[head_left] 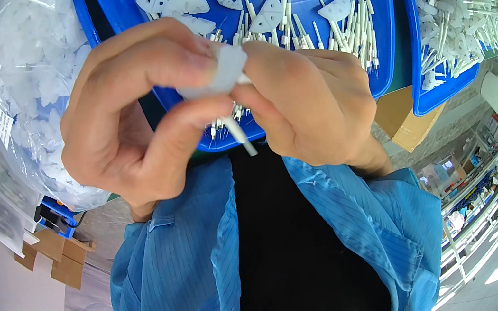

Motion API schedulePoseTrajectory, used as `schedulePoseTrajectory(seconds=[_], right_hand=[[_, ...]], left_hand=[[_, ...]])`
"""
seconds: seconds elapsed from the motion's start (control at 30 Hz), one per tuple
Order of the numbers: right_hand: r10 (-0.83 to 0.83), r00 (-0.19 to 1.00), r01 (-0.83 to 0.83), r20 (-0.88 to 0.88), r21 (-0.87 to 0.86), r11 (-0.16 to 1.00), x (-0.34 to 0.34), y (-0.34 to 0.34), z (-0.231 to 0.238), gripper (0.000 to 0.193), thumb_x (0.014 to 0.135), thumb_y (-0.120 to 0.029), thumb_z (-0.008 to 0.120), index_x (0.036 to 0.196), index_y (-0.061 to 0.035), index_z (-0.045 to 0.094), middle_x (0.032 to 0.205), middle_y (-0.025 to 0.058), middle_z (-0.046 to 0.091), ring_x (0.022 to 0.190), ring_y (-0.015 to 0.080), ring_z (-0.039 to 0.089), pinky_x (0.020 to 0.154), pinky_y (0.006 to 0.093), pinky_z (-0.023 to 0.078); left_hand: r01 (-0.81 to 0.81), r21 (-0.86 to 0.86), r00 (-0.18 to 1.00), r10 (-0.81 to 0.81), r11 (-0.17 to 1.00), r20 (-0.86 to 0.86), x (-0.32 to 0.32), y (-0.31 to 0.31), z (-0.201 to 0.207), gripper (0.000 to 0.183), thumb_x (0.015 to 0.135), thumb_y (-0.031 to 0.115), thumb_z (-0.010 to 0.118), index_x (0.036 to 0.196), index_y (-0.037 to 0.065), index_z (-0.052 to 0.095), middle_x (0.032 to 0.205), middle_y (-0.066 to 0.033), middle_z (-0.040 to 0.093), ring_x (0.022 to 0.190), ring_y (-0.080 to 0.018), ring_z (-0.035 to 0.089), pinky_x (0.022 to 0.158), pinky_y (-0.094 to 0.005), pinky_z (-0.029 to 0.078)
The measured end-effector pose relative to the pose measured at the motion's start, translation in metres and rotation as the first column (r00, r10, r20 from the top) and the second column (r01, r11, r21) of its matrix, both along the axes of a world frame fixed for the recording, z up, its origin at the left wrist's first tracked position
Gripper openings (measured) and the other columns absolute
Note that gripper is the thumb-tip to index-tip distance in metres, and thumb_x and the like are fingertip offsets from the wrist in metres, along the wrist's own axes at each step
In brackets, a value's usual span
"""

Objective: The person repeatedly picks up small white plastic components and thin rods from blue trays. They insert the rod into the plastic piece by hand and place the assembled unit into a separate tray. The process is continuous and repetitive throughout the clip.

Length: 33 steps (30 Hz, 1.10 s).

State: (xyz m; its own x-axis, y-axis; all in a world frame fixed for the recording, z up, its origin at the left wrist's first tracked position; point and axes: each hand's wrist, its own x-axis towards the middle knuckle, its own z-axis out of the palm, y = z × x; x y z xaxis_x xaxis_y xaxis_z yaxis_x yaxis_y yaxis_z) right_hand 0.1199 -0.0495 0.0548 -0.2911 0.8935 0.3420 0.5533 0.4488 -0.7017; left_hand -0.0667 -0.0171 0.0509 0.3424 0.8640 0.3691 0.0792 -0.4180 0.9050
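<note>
Between thumb and fingers, my left hand (130,102) pinches a white translucent plastic piece (226,71). One thin white rod (239,136) sticks out below that piece, pointing down. My right hand (312,100) is closed at the piece's right side, its fingertips on what looks like another white rod (243,79), mostly hidden by the fingers. Both hands are raised over the near edge of a blue tray (386,16). In the tray lie fan-shaped white plastic pieces (269,14) with small holes, and many thin white rods (363,30).
At the left stands a large clear bag (34,92) of white plastic pieces. A second blue tray (426,102) on the right is heaped with pieces fitted with rods (448,13). Cardboard boxes (410,123) show below the right tray, with shelving (482,190) farther right.
</note>
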Motion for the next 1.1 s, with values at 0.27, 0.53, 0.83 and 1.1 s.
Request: schedulePoseTrajectory(seconds=[0.27,0.53,0.83,1.1], right_hand=[[0.176,0.978,-0.158,-0.115,0.149,0.976,0.019,0.022,-0.017,0.026,0.073,-0.008,0.075,0.096,0.0008,0.066,0.088,0.0118,0.064,0.069,0.0232,0.058,0.056,0.0306,0.046],[0.171,0.983,-0.178,0.061,0.119,0.977,0.031,0.032,-0.003,0.031,0.067,-0.009,0.076,0.097,-0.0042,0.071,0.085,0.0081,0.055,0.068,0.0176,0.049,0.057,0.0270,0.038],[-0.203,0.912,0.058,-0.357,-0.376,0.925,-0.015,0.008,0.009,0.024,0.095,-0.019,0.055,0.101,0.0021,0.065,0.071,0.0069,0.063,0.057,0.0072,0.055,0.049,0.0207,0.041],[-0.183,0.834,-0.102,-0.520,-0.472,0.876,0.008,0.001,0.015,0.063,0.102,-0.049,0.025,0.115,0.0052,0.056,0.092,0.0215,0.069,0.072,0.0199,0.069,0.045,0.0196,0.048]], left_hand=[[-0.047,0.091,0.999,0.045,0.995,0.030,0.005,0.001,-0.002,0.063,0.062,0.008,0.087,0.118,0.001,0.059,0.092,-0.0184,0.066,0.085,-0.0309,0.070,0.079,-0.0431,0.060],[-0.084,0.310,0.992,0.108,0.947,-0.063,0.006,0.002,-0.011,0.034,0.061,0.002,0.086,0.091,0.003,0.071,0.097,-0.0097,0.049,0.077,-0.0322,0.071,0.066,-0.0277,0.061],[0.205,0.451,0.965,-0.102,0.869,-0.242,-0.008,0.016,-0.005,0.022,0.068,-0.008,0.079,0.088,-0.004,0.069,0.103,-0.0129,0.048,0.089,-0.0433,0.068,0.076,-0.0321,0.063],[-0.072,0.598,0.984,0.155,0.799,-0.089,-0.011,0.002,-0.025,0.063,0.072,0.022,0.081,0.126,0.010,0.051,0.124,-0.0151,0.048,0.103,-0.0476,0.062,0.080,-0.0472,0.062]])
